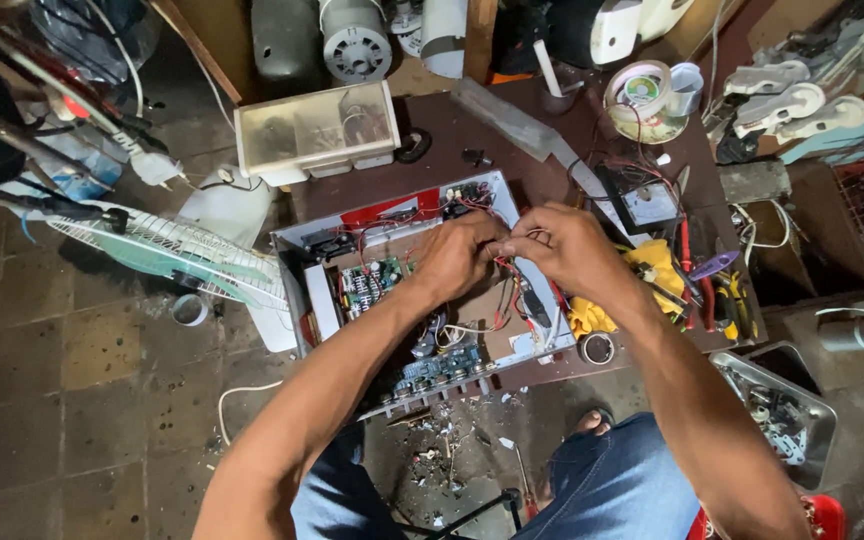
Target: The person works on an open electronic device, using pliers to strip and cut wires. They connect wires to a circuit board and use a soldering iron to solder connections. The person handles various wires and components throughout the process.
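Both hands meet over the open amplifier chassis [302, 240]: left hand [457, 258] and right hand [562, 245] pinch thin red wires [508, 262] between fingertips.

Open amplifier chassis [304, 262] sits mid-table [512, 165], circuit boards [372, 283] inside. Both hands meet above it: left hand [457, 257] just left of right hand [564, 247], touching over the wires [508, 290]. Box with lid [317, 130] far left of the chassis. Multimeter [640, 203] right, solder spool [642, 95] beyond it. Pliers [727, 305] near right. Fan grille [167, 255] left, off the table. Metal tray [812, 415] near right on the floor.
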